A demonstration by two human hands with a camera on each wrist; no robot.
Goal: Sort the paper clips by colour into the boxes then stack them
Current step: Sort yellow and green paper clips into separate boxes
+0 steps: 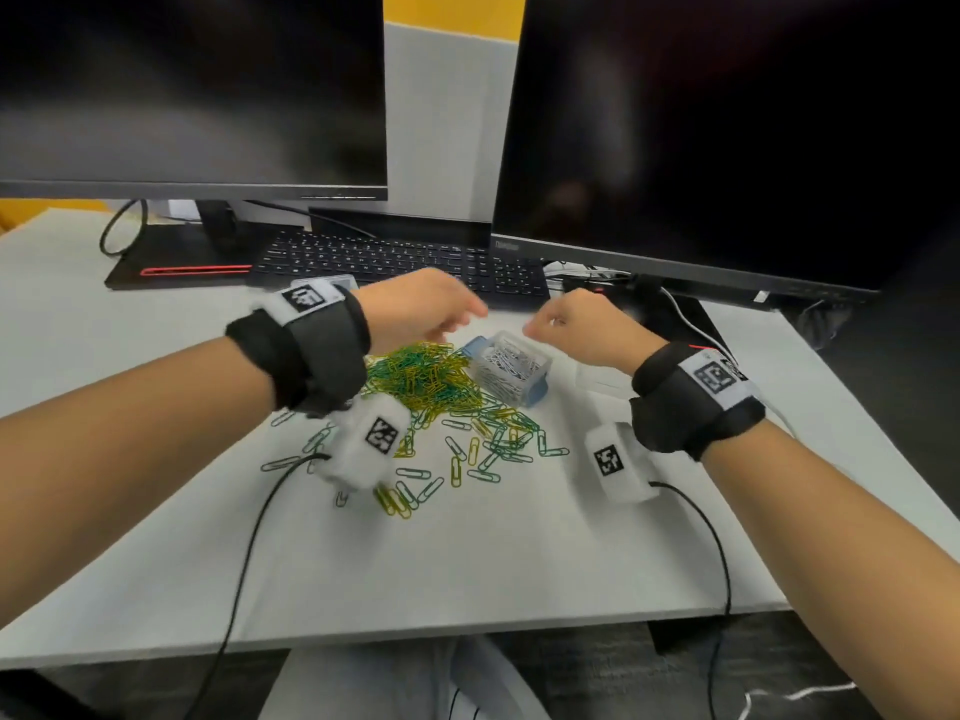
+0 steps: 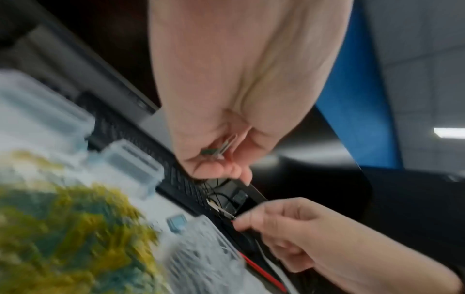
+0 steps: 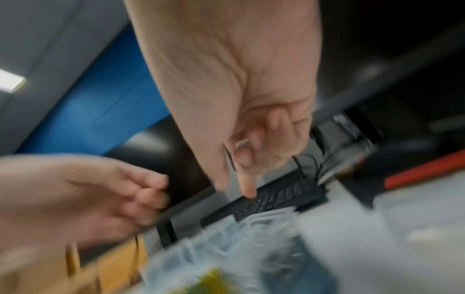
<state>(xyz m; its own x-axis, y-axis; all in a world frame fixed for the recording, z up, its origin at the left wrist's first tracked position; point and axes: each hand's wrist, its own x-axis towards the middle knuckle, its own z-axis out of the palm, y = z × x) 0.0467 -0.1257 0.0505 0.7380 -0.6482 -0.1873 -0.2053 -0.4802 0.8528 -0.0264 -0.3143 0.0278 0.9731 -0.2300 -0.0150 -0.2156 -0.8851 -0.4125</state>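
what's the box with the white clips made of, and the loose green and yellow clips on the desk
Box: looks like clear hard plastic with a blue base, since the white clips show through its walls. Loose clips: probably wire with a glossy coloured coating, judging by the thin bent loops; the metal core is a guess.

Head view looks down; wrist views closely share the keyboard [image 1: 395, 262].
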